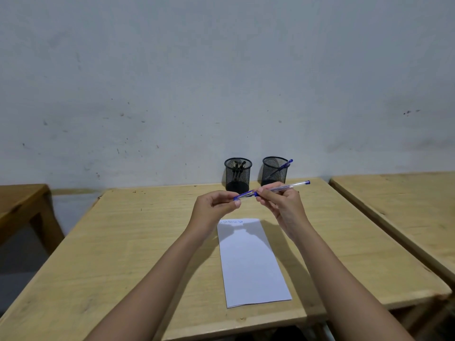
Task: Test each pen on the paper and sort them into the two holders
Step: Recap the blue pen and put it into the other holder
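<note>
Gripping the pen (293, 186) in my right hand (283, 207), I am pinching its cap (246, 194) with my left hand (211, 207) — over the paper's (251, 262) far edge.

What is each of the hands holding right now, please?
Left hand: pinching the cap end of the blue pen.
Right hand: gripping the same pen's barrel.

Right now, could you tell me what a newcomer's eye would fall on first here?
The right hand holds a clear pen above the middle of the table while the left hand pinches its blue cap. Behind, by the wall, stand two black mesh holders: the left holder has dark pens, the right holder one blue pen. A white paper lies under the hands.
</note>
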